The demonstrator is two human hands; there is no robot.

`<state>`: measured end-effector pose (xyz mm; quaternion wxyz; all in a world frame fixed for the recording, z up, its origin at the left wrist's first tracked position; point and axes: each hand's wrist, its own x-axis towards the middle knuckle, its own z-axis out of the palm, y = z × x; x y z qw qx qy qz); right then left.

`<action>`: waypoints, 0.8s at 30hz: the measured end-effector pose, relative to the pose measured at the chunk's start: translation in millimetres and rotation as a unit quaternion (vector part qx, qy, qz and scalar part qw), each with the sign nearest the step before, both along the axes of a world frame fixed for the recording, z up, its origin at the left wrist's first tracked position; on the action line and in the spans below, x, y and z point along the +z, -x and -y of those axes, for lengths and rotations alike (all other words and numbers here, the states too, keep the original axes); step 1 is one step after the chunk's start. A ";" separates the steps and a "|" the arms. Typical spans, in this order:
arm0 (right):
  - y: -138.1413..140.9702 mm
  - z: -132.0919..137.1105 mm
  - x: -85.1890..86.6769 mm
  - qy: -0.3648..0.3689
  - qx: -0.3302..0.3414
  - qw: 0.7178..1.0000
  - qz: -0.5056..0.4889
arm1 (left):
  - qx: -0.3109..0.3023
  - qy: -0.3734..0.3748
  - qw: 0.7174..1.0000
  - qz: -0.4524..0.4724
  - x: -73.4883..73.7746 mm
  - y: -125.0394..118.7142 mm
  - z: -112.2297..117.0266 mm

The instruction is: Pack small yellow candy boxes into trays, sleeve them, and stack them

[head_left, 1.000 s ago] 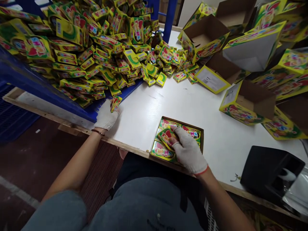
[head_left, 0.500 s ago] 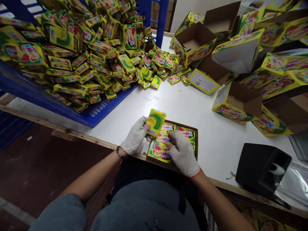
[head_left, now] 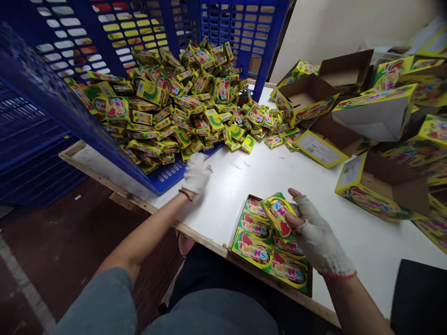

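Note:
My right hand (head_left: pixel 314 228), in a white knit glove with bare fingertips, grips a small yellow-green candy box (head_left: pixel 280 215) marked TWINS between thumb and fingers. That box is tilted above an open carton (head_left: pixel 310 282), where several like boxes lie flat in rows with their printed faces up. My left hand (head_left: pixel 197 174), also gloved, reaches to the near edge of the blue crate beside a heaped pile of candy boxes (head_left: pixel 174 116). Motion blurs it and its fingers are mostly hidden, so I cannot tell whether it touches any box.
The blue crate (head_left: pixel 139 173) lies on its side at the left, boxes spilling from it onto the white table (head_left: pixel 223 204). Open cardboard display cartons (head_left: pixel 384 186) crowd the right. A black object (head_left: pixel 419 293) stands at the lower right. More blue crates (head_left: pixel 35 149) stand at far left.
The left hand has left the carton and moved up and left to the pile. A candy box is now in the right hand, which was over the carton. The camera view has shifted left and up.

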<state>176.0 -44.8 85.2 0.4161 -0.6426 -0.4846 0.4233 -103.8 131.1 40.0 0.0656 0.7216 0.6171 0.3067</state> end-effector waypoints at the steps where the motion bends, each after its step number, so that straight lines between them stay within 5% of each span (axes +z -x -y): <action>1: -1.1 1.7 -1.2 0.030 0.012 0.998 0.047 | 0.073 0.038 0.996 -0.028 3.0 12.3 -20.0; 3: -3.1 5.1 -2.1 0.087 0.021 0.977 0.192 | 0.182 0.102 0.976 -0.068 5.4 30.3 -52.8; 6: -4.1 5.9 2.3 0.064 0.025 0.918 0.390 | 0.222 0.144 0.959 -0.102 -3.6 38.6 -77.4; 9: 1.9 -1.7 8.3 -0.012 0.091 0.899 0.428 | 0.218 0.144 0.959 -0.112 -15.2 34.8 -77.2; 13: 20.0 -14.7 10.3 0.012 0.168 0.870 0.463 | 0.205 0.146 0.962 -0.107 -14.9 28.9 -71.2; 16: 24.0 -20.3 10.4 0.033 0.154 0.884 0.440 | 0.224 0.150 0.956 -0.117 -8.6 25.1 -79.4; 20: 6.1 -23.4 8.6 0.023 0.026 0.936 0.350 | 0.237 0.151 0.951 -0.126 -3.5 19.7 -88.7; 24: -15.2 -15.7 -1.5 0.128 0.050 0.915 0.379 | 0.226 0.132 0.955 -0.139 2.0 22.2 -69.1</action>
